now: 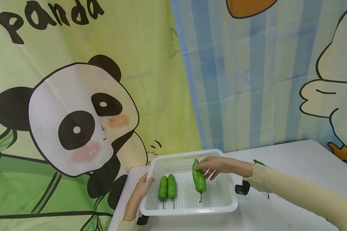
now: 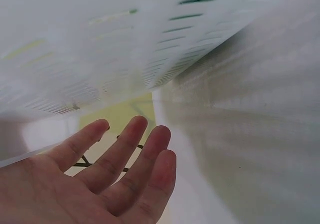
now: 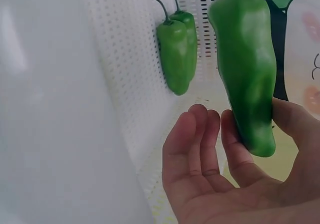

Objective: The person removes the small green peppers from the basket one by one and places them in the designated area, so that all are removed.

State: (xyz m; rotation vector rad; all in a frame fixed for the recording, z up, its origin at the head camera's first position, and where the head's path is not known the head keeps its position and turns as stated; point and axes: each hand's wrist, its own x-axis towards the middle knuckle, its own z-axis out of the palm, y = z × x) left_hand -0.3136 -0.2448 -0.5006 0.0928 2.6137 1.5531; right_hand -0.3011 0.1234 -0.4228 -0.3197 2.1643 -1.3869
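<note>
A white perforated basket (image 1: 188, 211) holds two green peppers (image 1: 163, 189) lying side by side on its left. My left hand (image 1: 142, 187) is at the basket's left side, thumb over the rim; in the left wrist view its fingers (image 2: 135, 171) extend beside the outer wall. Over the basket's right half, my right hand (image 1: 215, 165) pinches a third green pepper (image 1: 200, 183) near its tip, stem hanging downward. The right wrist view shows this pepper (image 3: 247, 64) between thumb and index finger of the right hand (image 3: 230, 179), the other fingers loosely bent away from it.
The basket stands on a white table (image 1: 257, 211). Another green item (image 1: 259, 162) lies to its right, mostly hidden behind the right forearm. Behind the table hang a panda-printed cloth (image 1: 167, 80) and a blue striped cloth (image 1: 248, 80).
</note>
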